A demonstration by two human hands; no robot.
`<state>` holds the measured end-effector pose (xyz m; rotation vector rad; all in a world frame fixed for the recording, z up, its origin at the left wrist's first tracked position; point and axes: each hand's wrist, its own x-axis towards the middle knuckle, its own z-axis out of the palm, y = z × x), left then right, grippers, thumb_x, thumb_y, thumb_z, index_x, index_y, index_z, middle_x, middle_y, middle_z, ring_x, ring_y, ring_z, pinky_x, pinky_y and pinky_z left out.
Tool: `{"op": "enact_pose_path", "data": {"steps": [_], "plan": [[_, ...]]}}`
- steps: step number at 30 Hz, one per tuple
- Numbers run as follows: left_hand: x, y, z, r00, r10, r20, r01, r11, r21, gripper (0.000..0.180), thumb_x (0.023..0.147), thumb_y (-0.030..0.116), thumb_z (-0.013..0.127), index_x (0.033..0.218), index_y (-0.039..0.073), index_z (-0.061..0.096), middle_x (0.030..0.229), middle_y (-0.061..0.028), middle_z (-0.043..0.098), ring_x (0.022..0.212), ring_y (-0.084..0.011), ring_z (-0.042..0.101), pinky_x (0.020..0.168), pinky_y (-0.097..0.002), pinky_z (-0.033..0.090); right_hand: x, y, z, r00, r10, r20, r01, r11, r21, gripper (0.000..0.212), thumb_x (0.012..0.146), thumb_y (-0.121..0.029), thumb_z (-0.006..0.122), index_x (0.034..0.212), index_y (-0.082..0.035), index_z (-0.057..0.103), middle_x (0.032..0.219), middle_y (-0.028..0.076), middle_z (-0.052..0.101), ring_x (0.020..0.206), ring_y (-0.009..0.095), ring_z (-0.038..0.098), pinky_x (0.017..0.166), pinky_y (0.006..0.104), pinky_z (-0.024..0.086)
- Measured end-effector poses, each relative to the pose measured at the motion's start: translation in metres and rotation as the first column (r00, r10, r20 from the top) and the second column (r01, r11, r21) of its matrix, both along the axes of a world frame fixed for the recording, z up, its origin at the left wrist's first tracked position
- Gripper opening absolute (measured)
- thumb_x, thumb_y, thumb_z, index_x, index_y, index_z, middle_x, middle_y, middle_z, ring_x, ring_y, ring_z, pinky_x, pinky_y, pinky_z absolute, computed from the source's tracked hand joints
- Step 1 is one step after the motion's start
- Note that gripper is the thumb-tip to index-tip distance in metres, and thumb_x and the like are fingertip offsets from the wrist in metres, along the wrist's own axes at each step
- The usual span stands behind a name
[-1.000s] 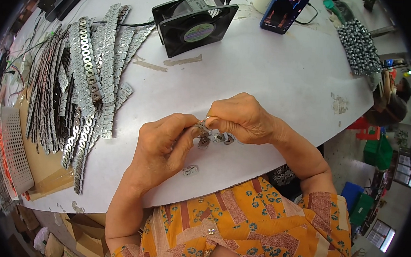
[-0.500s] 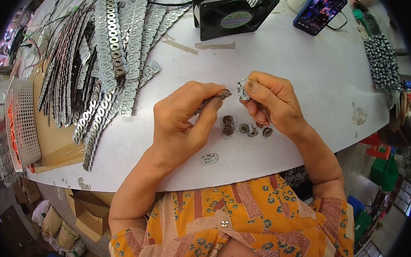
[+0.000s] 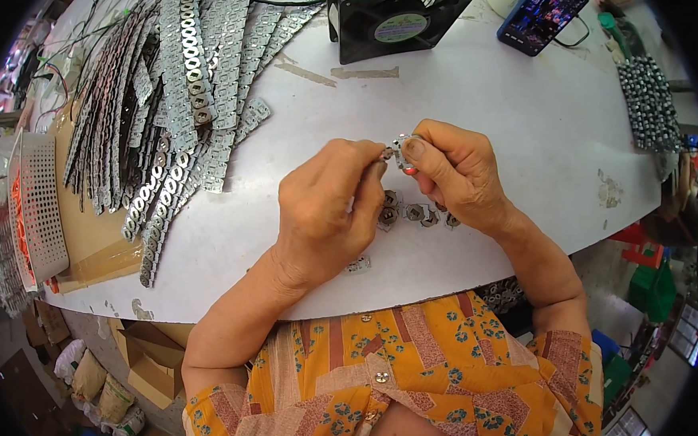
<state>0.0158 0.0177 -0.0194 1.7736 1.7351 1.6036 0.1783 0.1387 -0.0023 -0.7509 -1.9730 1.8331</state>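
Above the middle of the white table, the fingertips of my two hands meet. My right hand (image 3: 463, 175) pinches a small silver metal plate (image 3: 402, 151) between thumb and forefinger. My left hand (image 3: 327, 205) is closed, its thumb and forefinger pinching a small dark metal piece (image 3: 387, 153) against the plate's left side. Whether the two pieces are joined, I cannot tell. Below the hands, several small pieces with round brown centres (image 3: 423, 214) lie on the table. A flat silver plate (image 3: 359, 264) is partly hidden behind my left wrist.
Long silver metal strips (image 3: 228, 75) are heaped at the left on cardboard, beside a white perforated basket (image 3: 44, 207). A black fan (image 3: 400, 28) stands at the back, with a phone (image 3: 542, 20) to its right. A dark silver bundle (image 3: 648, 104) is beyond the right edge.
My left hand has moved right, bringing its piece up to the plate in my right hand. The right hand has shifted slightly left. The left hand now covers more of the loose flat plate.
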Motion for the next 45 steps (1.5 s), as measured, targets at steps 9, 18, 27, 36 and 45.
{"op": "enact_pose_path", "data": {"steps": [9, 18, 27, 36, 45], "plan": [[-0.010, 0.000, 0.008, 0.985, -0.037, 0.169, 0.046, 0.998, -0.051, 0.026, 0.086, -0.015, 0.063, 0.109, -0.004, 0.069, 0.092, -0.0130, 0.070, 0.075, -0.0180, 0.070, 0.065, -0.0281, 0.055, 0.005, 0.008, -0.011, 0.996, 0.084, 0.013, -0.085, 0.963, 0.257, 0.024, 0.105, -0.014, 0.060, 0.084, -0.001, 0.060, 0.066, 0.006, 0.057, 0.056, 0.015, 0.053, 0.052, 0.0300, 0.041], [-0.008, -0.002, 0.005, 0.975, -0.163, 0.152, 0.189, 0.966, -0.175, 0.026, 0.084, -0.014, 0.065, 0.106, -0.002, 0.069, 0.080, -0.0101, 0.063, 0.060, -0.0162, 0.059, 0.055, -0.0290, 0.047, 0.013, 0.023, -0.009, 0.982, 0.186, 0.003, -0.149, 0.772, 0.618, 0.015, 0.100, -0.008, 0.066, 0.088, 0.001, 0.063, 0.072, 0.010, 0.058, 0.060, 0.028, 0.058, 0.056, 0.0374, 0.046], [-0.019, -0.008, 0.015, 0.975, -0.159, 0.152, 0.209, 0.884, -0.418, 0.009, 0.094, 0.003, 0.072, 0.099, -0.002, 0.068, 0.074, -0.0110, 0.068, 0.060, -0.0149, 0.062, 0.054, -0.0278, 0.047, 0.009, 0.014, -0.016, 0.959, 0.268, -0.089, -0.211, 0.890, 0.403, 0.026, 0.101, -0.019, 0.069, 0.085, -0.001, 0.058, 0.068, 0.013, 0.055, 0.057, 0.029, 0.054, 0.055, 0.0375, 0.044], [-0.007, -0.008, 0.031, 0.527, -0.060, 0.848, 0.530, 0.802, -0.273, 0.021, 0.106, 0.017, 0.063, 0.097, 0.000, 0.069, 0.079, -0.0022, 0.068, 0.065, -0.0059, 0.058, 0.058, -0.0202, 0.047, 0.011, 0.012, 0.005, 0.983, 0.138, -0.120, -0.183, 0.718, -0.671, 0.034, 0.109, -0.032, 0.055, 0.088, -0.006, 0.062, 0.064, -0.004, 0.054, 0.051, 0.002, 0.046, 0.043, 0.0186, 0.036], [-0.002, -0.001, 0.004, 0.999, -0.047, -0.016, 0.045, 0.993, -0.107, 0.020, 0.089, -0.013, 0.067, 0.106, -0.004, 0.069, 0.086, -0.0124, 0.071, 0.071, -0.0170, 0.068, 0.063, -0.0280, 0.054, 0.005, 0.004, -0.004, 1.000, 0.021, 0.009, -0.021, 0.999, 0.032, 0.033, 0.110, -0.026, 0.054, 0.085, -0.005, 0.061, 0.064, -0.004, 0.054, 0.054, 0.002, 0.047, 0.048, 0.0205, 0.038]]}}
